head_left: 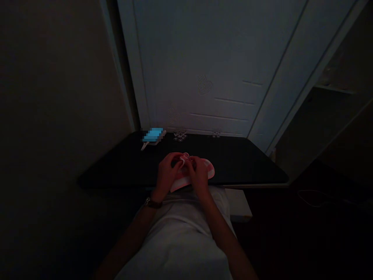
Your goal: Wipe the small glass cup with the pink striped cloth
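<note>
Near the front edge of the black table, my left hand and my right hand are close together with bent fingers. Between their fingertips is a small pinkish-white piece, too small and dim to name. Beneath both hands lies a red and white flat item, its rounded end showing to the right of my right hand and a pale corner toward my body. The hands cover its middle. A watch is on my left wrist.
The black table stands against a pale panel. Along its back lie a lit blue-screened device, a cluster of small shiny objects and a few more. A white box sits below the front edge.
</note>
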`<state>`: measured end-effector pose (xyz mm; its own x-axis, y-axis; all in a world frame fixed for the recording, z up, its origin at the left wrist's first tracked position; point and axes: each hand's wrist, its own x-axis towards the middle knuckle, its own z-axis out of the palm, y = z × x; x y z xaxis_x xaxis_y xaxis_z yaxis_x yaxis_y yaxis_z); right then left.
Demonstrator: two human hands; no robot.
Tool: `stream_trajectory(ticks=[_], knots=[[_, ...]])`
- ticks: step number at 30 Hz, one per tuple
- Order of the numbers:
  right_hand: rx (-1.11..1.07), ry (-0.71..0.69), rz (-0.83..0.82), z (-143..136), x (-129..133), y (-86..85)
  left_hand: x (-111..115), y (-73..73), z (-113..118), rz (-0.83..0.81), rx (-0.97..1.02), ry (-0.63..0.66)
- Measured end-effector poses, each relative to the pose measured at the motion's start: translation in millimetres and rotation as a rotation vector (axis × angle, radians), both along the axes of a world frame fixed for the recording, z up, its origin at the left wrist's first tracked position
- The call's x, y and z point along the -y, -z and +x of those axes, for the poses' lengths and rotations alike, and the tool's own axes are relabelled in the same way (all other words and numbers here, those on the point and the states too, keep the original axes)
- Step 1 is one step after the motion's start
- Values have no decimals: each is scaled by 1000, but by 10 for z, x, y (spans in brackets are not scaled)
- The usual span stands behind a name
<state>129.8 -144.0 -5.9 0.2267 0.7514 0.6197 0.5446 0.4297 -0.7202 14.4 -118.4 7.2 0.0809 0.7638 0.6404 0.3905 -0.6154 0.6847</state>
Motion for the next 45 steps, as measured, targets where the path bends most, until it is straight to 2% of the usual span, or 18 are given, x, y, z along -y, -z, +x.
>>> stream_trajectory(ticks=[13,26,38,45], knots=[[55,19,19,-5,-21,24,-13,24,-7,11,8,-8],[28,8,-30,-5,-39,37,13,-5,-25,-40,17,46],[30,-18,-3,2,-33,57,-2,8,-27,26,-7,-24],[14,-27,-21,9,-65,76,-45,43,-38,-6,7,16]])
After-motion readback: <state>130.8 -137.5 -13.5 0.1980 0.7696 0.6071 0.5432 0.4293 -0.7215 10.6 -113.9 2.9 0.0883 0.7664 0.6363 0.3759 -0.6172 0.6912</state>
